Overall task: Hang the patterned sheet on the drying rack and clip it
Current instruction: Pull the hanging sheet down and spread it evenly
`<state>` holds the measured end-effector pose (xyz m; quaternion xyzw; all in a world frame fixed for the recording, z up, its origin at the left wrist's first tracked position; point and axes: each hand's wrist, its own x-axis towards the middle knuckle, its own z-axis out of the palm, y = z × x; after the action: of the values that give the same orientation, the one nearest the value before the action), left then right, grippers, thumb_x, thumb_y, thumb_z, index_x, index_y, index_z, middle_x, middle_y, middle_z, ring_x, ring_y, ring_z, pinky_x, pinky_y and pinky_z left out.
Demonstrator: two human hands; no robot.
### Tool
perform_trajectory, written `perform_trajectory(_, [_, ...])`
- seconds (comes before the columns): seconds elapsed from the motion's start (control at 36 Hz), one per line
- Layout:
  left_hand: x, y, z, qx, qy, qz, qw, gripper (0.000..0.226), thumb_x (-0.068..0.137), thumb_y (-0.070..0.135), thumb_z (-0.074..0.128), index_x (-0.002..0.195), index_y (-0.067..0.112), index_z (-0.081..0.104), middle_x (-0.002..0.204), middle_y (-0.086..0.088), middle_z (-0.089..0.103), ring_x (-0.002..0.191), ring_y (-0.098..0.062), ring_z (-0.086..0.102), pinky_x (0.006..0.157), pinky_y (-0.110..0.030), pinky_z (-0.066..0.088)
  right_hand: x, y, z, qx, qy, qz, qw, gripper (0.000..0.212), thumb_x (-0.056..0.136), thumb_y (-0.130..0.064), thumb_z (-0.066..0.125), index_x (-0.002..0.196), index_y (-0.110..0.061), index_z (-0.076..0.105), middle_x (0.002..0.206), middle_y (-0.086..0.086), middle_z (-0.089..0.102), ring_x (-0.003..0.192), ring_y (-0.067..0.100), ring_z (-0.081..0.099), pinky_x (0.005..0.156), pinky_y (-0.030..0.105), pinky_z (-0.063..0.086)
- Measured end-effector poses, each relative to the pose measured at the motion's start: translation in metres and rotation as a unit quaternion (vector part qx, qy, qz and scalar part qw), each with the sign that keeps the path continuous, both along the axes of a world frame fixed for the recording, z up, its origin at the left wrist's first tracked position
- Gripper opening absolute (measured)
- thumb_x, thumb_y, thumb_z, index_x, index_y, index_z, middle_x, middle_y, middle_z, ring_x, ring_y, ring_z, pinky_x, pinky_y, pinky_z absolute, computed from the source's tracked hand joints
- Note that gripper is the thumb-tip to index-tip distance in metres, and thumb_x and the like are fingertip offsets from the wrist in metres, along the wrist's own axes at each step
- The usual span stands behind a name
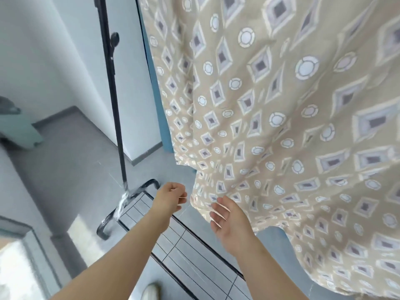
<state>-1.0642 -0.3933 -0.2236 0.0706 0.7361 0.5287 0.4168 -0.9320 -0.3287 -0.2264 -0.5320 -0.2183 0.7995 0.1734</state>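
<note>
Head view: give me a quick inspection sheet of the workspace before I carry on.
Surface: grey floor, with a bright sunlit patch at lower left.
Job's things: patterned sheet hangs draped at right, lower edge loose; drying rack black upright pole with a slatted base shelf; no clips seen.
Clutter: pale green object on the floor at left, blurred; a shoe at the bottom edge.
Grippers: left hand loosely curled near the sheet's lower corner, grip unclear; right hand open, fingers spread by the hem.
Cables: nothing seen.
Surroundings: white walls, grey skirting, blue edge behind the sheet.
</note>
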Motion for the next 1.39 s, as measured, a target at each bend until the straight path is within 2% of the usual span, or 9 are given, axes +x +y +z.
perform_trajectory(0.44, [-0.206, 0.045, 0.010, 0.017, 0.049, -0.064, 0.997, 0.012, 0.093, 0.015, 0.050, 0.081, 0.017, 0.052, 0.079, -0.001, 0.058, 0.070, -0.012, 0.055, 0.067, -0.025, 0.042, -0.167, 0.011, 0.011, 0.021, -0.028, -0.076, 0.997, 0.015, 0.091, -0.023, 0.053, 0.080, -0.014, 0.057, 0.076, 0.002, 0.060, 0.066, 0.016, 0.053, 0.062, 0.026, 0.039])
perform_trajectory(0.56, [-0.247, 0.066, 0.009, -0.007, 0.116, -0.119, 0.986, 0.011, 0.090, 0.008, 0.047, 0.092, 0.017, 0.053, 0.104, -0.003, 0.054, 0.081, -0.019, 0.051, 0.068, -0.028, 0.040, -0.198, 0.017, 0.014, 0.005, -0.040, -0.108, 0.993, 0.011, 0.090, -0.020, 0.054, 0.081, -0.014, 0.057, 0.076, 0.003, 0.059, 0.066, 0.017, 0.052, 0.061, 0.026, 0.037])
perform_trajectory(0.67, [-0.268, 0.098, 0.007, -0.045, 0.192, -0.154, 0.968, 0.046, 0.084, -0.001, 0.038, 0.121, 0.024, 0.049, 0.134, -0.009, 0.038, 0.108, -0.033, 0.049, 0.085, -0.037, 0.046, -0.217, 0.030, 0.015, 0.008, -0.048, -0.135, 0.990, 0.010, 0.090, -0.018, 0.053, 0.082, -0.013, 0.057, 0.077, 0.004, 0.059, 0.067, 0.018, 0.051, 0.062, 0.028, 0.037])
perform_trajectory(0.78, [-0.270, 0.131, 0.020, -0.006, 0.167, -0.192, 0.967, 0.080, 0.084, 0.010, 0.063, 0.146, 0.029, 0.016, 0.150, -0.004, 0.014, 0.127, -0.027, 0.036, 0.104, -0.041, 0.037, -0.228, 0.048, 0.014, 0.014, -0.048, -0.154, 0.987, 0.014, 0.091, -0.019, 0.052, 0.079, -0.013, 0.056, 0.077, 0.004, 0.059, 0.066, 0.018, 0.050, 0.062, 0.027, 0.037])
perform_trajectory(0.89, [-0.268, 0.158, 0.032, 0.039, 0.132, -0.181, 0.974, 0.106, 0.073, 0.013, 0.077, 0.147, 0.032, 0.004, 0.148, -0.002, 0.016, 0.127, -0.021, 0.034, 0.101, -0.037, 0.034, -0.232, 0.067, 0.012, 0.019, -0.044, -0.156, 0.987, 0.014, 0.090, -0.019, 0.052, 0.077, -0.016, 0.054, 0.074, 0.002, 0.058, 0.063, 0.016, 0.049, 0.060, 0.026, 0.037])
perform_trajectory(0.94, [-0.270, 0.169, 0.031, 0.051, 0.139, -0.187, 0.971, 0.091, 0.075, 0.015, 0.075, 0.144, 0.030, 0.017, 0.138, 0.002, 0.022, 0.118, -0.018, 0.036, 0.098, -0.033, 0.033, -0.233, 0.073, 0.012, 0.021, -0.046, -0.157, 0.986, 0.014, 0.090, -0.019, 0.052, 0.077, -0.016, 0.053, 0.073, 0.002, 0.057, 0.062, 0.016, 0.049, 0.059, 0.025, 0.036])
perform_trajectory(1.03, [-0.280, 0.181, 0.023, 0.070, 0.158, -0.220, 0.960, 0.029, 0.086, 0.024, 0.062, 0.113, 0.022, 0.050, 0.116, 0.004, 0.048, 0.101, -0.018, 0.047, 0.089, -0.030, 0.039, -0.232, 0.080, 0.011, 0.027, -0.066, -0.149, 0.986, 0.013, 0.090, -0.018, 0.052, 0.077, -0.017, 0.054, 0.072, 0.002, 0.057, 0.062, 0.016, 0.050, 0.058, 0.025, 0.036])
perform_trajectory(1.08, [-0.286, 0.178, 0.021, 0.062, 0.174, -0.220, 0.958, 0.007, 0.093, 0.023, 0.051, 0.099, 0.022, 0.051, 0.096, 0.002, 0.056, 0.092, -0.020, 0.050, 0.080, -0.028, 0.039, -0.230, 0.081, 0.009, 0.027, -0.083, -0.150, 0.985, 0.013, 0.090, -0.019, 0.053, 0.077, -0.017, 0.054, 0.072, 0.001, 0.057, 0.061, 0.015, 0.050, 0.058, 0.024, 0.036])
perform_trajectory(1.39, [-0.326, 0.106, 0.022, 0.052, 0.329, -0.282, 0.900, 0.030, 0.099, 0.022, 0.035, 0.120, 0.002, 0.041, 0.097, -0.016, 0.057, 0.087, -0.031, 0.057, 0.071, -0.032, 0.040, -0.257, 0.056, 0.014, 0.082, -0.145, -0.165, 0.972, 0.016, 0.087, -0.008, 0.051, 0.073, -0.016, 0.053, 0.064, 0.002, 0.052, 0.056, 0.015, 0.044, 0.056, 0.023, 0.031])
